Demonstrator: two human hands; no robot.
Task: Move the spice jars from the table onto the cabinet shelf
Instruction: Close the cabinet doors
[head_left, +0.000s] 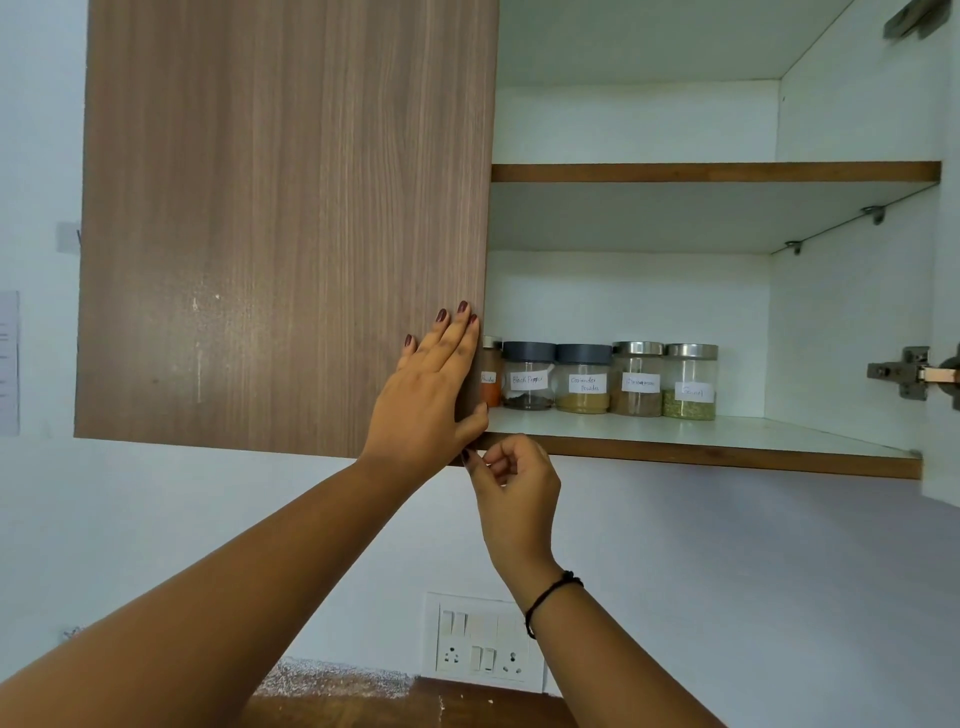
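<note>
Five labelled spice jars (582, 384) stood in a row on the cabinet's lower shelf (727, 434). Left hand (426, 400) lay flat, fingers straight, against the wooden door (285, 234). Right hand (514, 483) curled at the door's bottom corner; grip undetermined.

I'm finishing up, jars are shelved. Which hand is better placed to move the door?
Left, probably. The left hand lies flat on the door by its edge; the right hand is curled below its corner, grip unclear.
</note>
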